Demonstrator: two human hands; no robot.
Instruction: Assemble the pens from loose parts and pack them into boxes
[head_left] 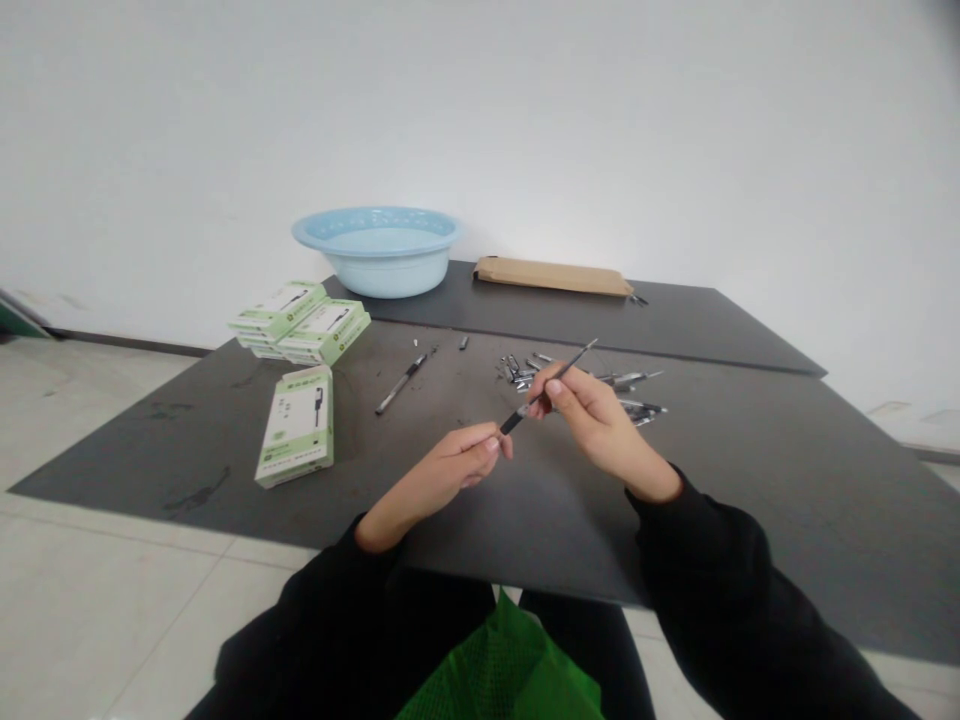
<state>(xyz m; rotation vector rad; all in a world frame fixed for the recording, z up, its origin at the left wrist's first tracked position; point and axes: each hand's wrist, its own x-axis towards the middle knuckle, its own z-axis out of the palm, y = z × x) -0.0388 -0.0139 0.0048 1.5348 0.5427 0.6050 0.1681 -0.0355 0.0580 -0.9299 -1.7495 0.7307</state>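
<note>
Above the near part of the table, my left hand [466,456] is closed on a pen barrel [513,420] with a black grip. My right hand [589,412] pinches a thin dark pen refill [576,358] between thumb and fingers. The refill slants up to the right, its pale end free, and its lower end meets the barrel. Whether it sits inside the barrel I cannot tell. Behind my right hand lies a heap of loose pen parts [517,372], partly hidden by it. A clear pen with a black grip [401,384] lies further left.
A light green and white pen box [295,428] lies at the left, with stacked boxes [322,332] behind it. At the back stand a light blue basin [390,268] and a flat brown cardboard piece [551,275]. A small dark cap [463,342] lies mid-table. The dark table [750,480] has a seam.
</note>
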